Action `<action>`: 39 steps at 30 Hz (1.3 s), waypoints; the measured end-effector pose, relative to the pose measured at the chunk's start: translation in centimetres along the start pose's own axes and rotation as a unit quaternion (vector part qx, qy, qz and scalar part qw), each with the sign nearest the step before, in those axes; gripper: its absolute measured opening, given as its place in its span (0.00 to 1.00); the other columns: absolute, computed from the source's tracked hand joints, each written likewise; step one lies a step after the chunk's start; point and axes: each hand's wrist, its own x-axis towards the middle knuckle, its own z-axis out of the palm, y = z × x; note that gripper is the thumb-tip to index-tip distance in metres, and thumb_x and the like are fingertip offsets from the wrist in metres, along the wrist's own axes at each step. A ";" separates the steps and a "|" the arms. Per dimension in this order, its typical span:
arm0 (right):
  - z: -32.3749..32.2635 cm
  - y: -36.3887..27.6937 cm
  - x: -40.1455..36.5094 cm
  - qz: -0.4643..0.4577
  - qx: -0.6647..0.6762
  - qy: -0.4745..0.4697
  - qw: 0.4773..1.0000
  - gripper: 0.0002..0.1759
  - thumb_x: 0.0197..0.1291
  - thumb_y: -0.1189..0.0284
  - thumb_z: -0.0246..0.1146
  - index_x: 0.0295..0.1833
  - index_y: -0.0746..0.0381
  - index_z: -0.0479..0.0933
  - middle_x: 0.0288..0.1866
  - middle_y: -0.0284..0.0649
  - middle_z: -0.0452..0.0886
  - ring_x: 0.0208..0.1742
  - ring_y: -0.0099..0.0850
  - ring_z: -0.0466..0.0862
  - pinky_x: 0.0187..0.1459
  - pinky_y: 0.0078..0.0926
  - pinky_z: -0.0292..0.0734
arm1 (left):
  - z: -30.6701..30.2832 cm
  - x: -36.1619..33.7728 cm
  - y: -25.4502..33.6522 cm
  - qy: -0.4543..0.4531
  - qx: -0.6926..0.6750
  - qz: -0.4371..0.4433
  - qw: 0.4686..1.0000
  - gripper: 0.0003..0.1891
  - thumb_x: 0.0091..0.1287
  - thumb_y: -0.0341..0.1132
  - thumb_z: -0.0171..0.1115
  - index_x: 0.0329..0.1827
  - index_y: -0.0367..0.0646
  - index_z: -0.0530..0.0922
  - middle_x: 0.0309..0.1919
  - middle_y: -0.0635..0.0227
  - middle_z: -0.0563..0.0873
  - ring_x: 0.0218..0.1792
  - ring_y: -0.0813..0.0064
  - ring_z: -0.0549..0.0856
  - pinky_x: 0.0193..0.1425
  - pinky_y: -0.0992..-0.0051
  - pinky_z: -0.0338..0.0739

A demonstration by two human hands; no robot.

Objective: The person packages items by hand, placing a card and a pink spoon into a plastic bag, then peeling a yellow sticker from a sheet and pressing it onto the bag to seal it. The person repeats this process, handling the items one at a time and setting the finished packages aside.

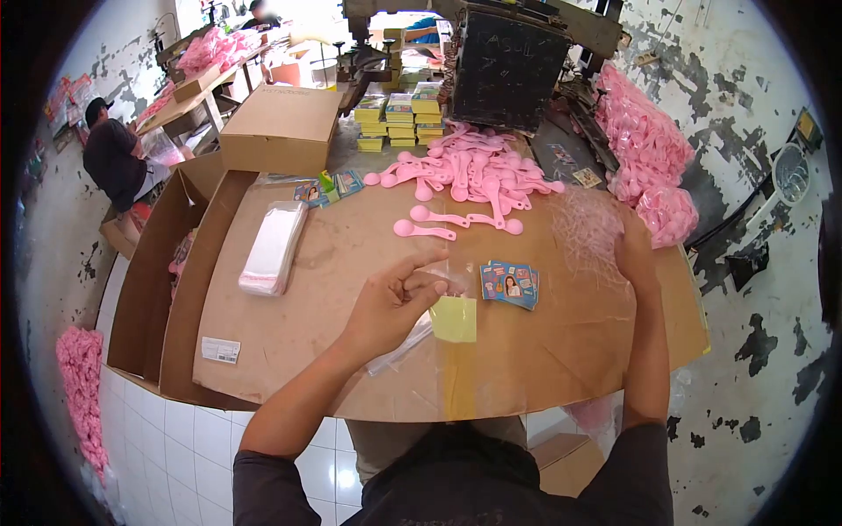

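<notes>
My left hand (396,302) pinches a clear plastic bag at the table's middle, with a yellow-green card (454,319) at its fingertips. Just right of it lies a small stack of blue printed cards (510,286). My right hand (633,250) reaches to the right, at a crumpled heap of clear plastic (586,230); its fingertips are hidden. Pink spoons (478,171) are piled beyond both hands, and a few single ones (424,230) lie nearer. To the left rests a stack of clear bags (274,249).
Cardboard (561,377) covers the table. Open boxes (140,307) stand at the left edge. Behind are stacked card bundles (401,118) and a black machine (507,70). Bagged pink items (645,140) hang over the right back. A person (114,158) sits at far left.
</notes>
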 end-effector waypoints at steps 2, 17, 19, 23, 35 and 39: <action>-1.0 -3.2 0.9 0.008 0.112 0.003 0.994 0.17 0.70 0.76 0.62 0.62 0.67 0.77 0.57 0.47 0.85 0.58 0.38 0.85 0.61 0.37 0.79 | 0.2 0.0 -0.4 0.008 0.013 0.000 1.000 0.22 0.80 0.29 0.59 0.75 0.35 0.71 0.47 0.61 0.92 0.49 0.81 0.88 0.55 0.76 0.83; -3.1 -20.1 1.7 0.138 0.677 -0.334 0.641 0.16 0.71 0.76 0.67 0.61 0.68 0.80 0.47 0.36 0.86 0.48 0.21 0.85 0.48 0.21 0.79 | 0.8 0.1 -0.9 0.016 -0.036 -0.059 0.997 0.19 0.78 0.31 0.64 0.69 0.35 0.79 0.52 0.59 0.91 0.51 0.76 0.88 0.56 0.72 0.85; -2.9 -20.1 1.5 0.148 0.680 -0.326 0.640 0.15 0.72 0.76 0.67 0.60 0.68 0.81 0.47 0.35 0.87 0.46 0.20 0.84 0.47 0.20 0.79 | 0.8 0.0 -0.9 0.028 -0.008 -0.073 0.997 0.17 0.77 0.31 0.65 0.65 0.34 0.81 0.52 0.59 0.91 0.51 0.76 0.88 0.56 0.72 0.85; -2.5 -20.3 0.9 0.184 0.692 -0.295 0.633 0.13 0.72 0.74 0.67 0.57 0.67 0.84 0.43 0.32 0.88 0.39 0.16 0.82 0.43 0.17 0.78 | 0.7 0.0 -2.4 0.034 -0.001 -0.046 0.998 0.14 0.77 0.31 0.65 0.61 0.33 0.84 0.51 0.60 0.91 0.49 0.78 0.88 0.54 0.74 0.85; -1.2 -18.9 0.5 0.177 0.704 -0.301 0.618 0.10 0.71 0.77 0.66 0.54 0.66 0.88 0.37 0.32 0.88 0.34 0.17 0.82 0.38 0.18 0.77 | 0.5 -0.2 -2.3 0.041 0.072 -0.002 0.997 0.12 0.76 0.28 0.66 0.59 0.35 0.87 0.46 0.65 0.92 0.44 0.81 0.88 0.48 0.76 0.84; -0.9 -18.6 0.6 0.131 0.690 -0.289 0.651 0.10 0.71 0.78 0.65 0.53 0.66 0.89 0.37 0.34 0.88 0.33 0.18 0.83 0.38 0.19 0.78 | 0.2 -0.2 -2.2 0.034 0.054 -0.001 0.998 0.11 0.75 0.28 0.66 0.57 0.36 0.88 0.44 0.65 0.93 0.42 0.81 0.88 0.48 0.76 0.84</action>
